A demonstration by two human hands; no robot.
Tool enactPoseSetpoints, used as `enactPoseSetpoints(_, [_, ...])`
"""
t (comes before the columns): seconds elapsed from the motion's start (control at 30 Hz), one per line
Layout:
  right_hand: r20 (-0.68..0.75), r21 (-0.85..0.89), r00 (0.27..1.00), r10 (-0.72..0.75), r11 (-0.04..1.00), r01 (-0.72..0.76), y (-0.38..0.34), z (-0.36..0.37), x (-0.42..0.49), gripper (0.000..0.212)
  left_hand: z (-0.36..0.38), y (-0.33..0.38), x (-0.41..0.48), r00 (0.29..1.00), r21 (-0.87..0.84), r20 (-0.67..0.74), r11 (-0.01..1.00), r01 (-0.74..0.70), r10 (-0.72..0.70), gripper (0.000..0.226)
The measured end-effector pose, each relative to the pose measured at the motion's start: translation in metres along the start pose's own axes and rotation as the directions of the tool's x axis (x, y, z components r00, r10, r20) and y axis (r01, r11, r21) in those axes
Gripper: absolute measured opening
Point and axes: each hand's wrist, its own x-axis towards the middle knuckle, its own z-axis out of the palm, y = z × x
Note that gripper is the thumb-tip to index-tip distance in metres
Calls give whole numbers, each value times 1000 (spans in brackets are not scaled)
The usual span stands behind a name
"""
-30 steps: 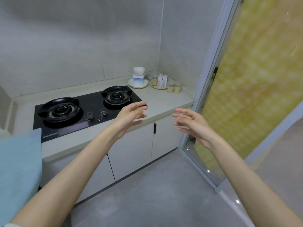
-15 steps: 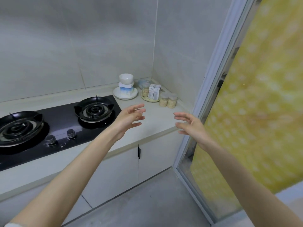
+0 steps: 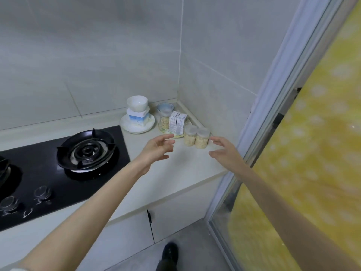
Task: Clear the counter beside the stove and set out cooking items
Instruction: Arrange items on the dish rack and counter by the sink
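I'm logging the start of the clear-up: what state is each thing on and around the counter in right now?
Left hand: open, empty, above the counter.
Right hand: open, empty, beside the jars.
Jars: upright, lidded, filled, not gripped.
Cartons: upright, side by side.
Bowl: upright, stacked on a box on the plate.
Burner: no flame.
Cabinet doors: shut.

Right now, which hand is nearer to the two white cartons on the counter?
Left. The left hand hovers just in front of the white cartons, its fingertips close below them. The right hand is farther right, past the two lidded jars.
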Motion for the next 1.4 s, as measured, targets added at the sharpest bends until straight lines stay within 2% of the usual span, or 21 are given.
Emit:
enactPoseSetpoints(0.13, [10, -110, 1000, 18, 994, -16, 19, 3, 64, 52, 5, -13, 74, 1000, 113, 4, 993, -17, 17, 46])
enactPoseSetpoints(0.27, [27, -248, 999, 30, 968, -22, 45, 9, 130, 58, 8, -26, 146, 999, 133, 37, 991, 15, -20, 53])
enactPoseSetpoints(0.47, [55, -285, 995, 79, 957, -60, 84, 22, 205, 62, 27, -48, 243, 995, 212, 83, 976, 44, -63, 67])
enactPoseSetpoints(0.57, [12, -308, 999, 53, 950, -47, 95, 32, 226, 60, 38, -62, 271, 988, 230, 131, 972, 51, -83, 78])
enactPoseSetpoints(0.67, [-35, -323, 997, 70, 943, -78, 95, 40, 242, 49, 42, -80, 295, 986, 233, 163, 972, -6, -33, 87])
enactPoseSetpoints(0.73, [-41, -322, 996, 79, 943, -88, 97, 45, 249, 57, 45, -89, 307, 984, 262, 176, 965, -17, -30, 88])
enactPoseSetpoints(0.9, [-92, -348, 991, 99, 929, -125, 98, 44, 256, 49, 52, -99, 326, 995, 242, 99, 970, -37, 14, 67])
enactPoseSetpoints(1.1, [-56, -379, 994, 94, 919, -108, 99, 39, 256, 63, 49, -107, 322, 999, 191, 20, 980, -53, 50, 65])
enactPoseSetpoints(1.27, [-35, -295, 996, 78, 952, -85, 92, 42, 254, 67, 38, -98, 307, 996, 66, -76, 997, -37, 42, 65])
enactPoseSetpoints(1.4, [-13, -147, 999, 53, 988, -54, 78, 40, 252, 59, 25, -86, 289, 987, 66, -147, 996, -55, 64, 67])
